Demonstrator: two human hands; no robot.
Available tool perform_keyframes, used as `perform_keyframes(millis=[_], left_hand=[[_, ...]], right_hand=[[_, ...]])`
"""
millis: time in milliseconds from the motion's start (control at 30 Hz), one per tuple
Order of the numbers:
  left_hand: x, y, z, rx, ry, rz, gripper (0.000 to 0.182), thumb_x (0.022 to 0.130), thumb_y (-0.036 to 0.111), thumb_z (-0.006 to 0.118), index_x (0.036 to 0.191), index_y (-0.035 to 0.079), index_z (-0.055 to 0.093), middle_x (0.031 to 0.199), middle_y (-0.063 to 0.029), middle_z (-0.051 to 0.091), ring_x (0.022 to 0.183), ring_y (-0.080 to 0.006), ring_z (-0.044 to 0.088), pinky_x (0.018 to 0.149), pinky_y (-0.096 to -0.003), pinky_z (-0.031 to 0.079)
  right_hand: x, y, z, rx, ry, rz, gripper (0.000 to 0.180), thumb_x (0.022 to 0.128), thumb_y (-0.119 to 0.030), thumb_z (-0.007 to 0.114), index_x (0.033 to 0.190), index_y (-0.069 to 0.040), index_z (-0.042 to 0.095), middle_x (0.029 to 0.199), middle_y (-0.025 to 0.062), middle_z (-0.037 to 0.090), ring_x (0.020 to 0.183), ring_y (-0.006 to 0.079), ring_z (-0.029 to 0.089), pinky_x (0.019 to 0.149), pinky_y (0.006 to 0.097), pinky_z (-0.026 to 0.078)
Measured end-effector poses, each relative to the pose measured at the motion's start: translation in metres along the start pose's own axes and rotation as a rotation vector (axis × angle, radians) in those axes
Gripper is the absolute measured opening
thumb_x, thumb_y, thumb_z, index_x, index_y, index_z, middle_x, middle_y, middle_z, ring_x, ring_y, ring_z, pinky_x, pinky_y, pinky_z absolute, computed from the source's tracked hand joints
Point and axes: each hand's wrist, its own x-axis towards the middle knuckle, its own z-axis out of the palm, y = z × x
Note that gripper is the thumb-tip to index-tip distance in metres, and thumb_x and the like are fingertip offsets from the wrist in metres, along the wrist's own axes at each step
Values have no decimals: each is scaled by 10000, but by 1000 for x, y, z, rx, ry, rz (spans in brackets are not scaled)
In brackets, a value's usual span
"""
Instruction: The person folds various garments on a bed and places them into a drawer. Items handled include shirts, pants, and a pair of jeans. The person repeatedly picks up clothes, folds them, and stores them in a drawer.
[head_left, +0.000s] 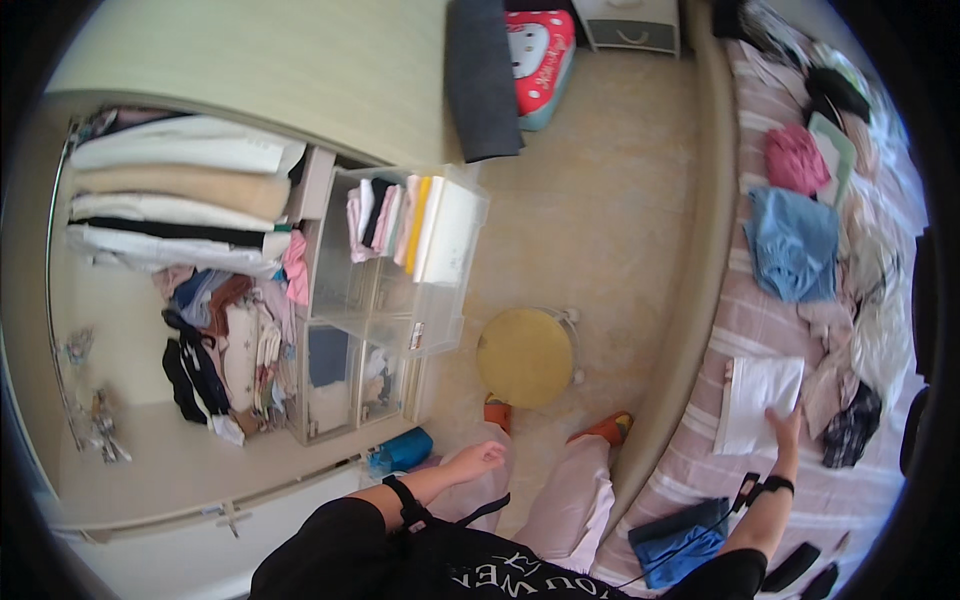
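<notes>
My right hand (784, 425) rests with spread fingers on the edge of a folded white garment (759, 401) lying on the striped bed cover; whether it grips the cloth I cannot tell. My left hand (484, 457) hangs above my left thigh, fingers loosely curled, holding nothing visible. Up the bed from the white garment are blue denim clothing (793, 244) and a bundled pink cloth (796, 159). Folded blue clothes (681, 541) lie nearer me. To the left, a pulled-out clear plastic drawer (439, 319) holds upright folded clothes (397, 221) in several colours.
A round yellow-topped stool (525, 358) stands on the floor before my feet. The open wardrobe (150, 442) at left has hanging and piled clothes. A dark grey panel (484, 82) and a red cartoon-print item (541, 64) are at the far end. Rumpled clothes (874, 300) line the bed's right side.
</notes>
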Motion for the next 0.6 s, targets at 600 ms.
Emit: perform_keyframes(millis=[600], left_hand=[[-1, 37, -310, -1605, 41, 432, 628, 948, 535, 330, 1378, 78, 346, 1366, -99, 437, 1230, -254, 443, 1036, -421, 338]], right_hand=[[-271, -623, 329, 811, -951, -72, 315, 857, -94, 603, 1139, 43, 565, 1077, 85, 621, 961, 169, 589, 850, 303, 466]])
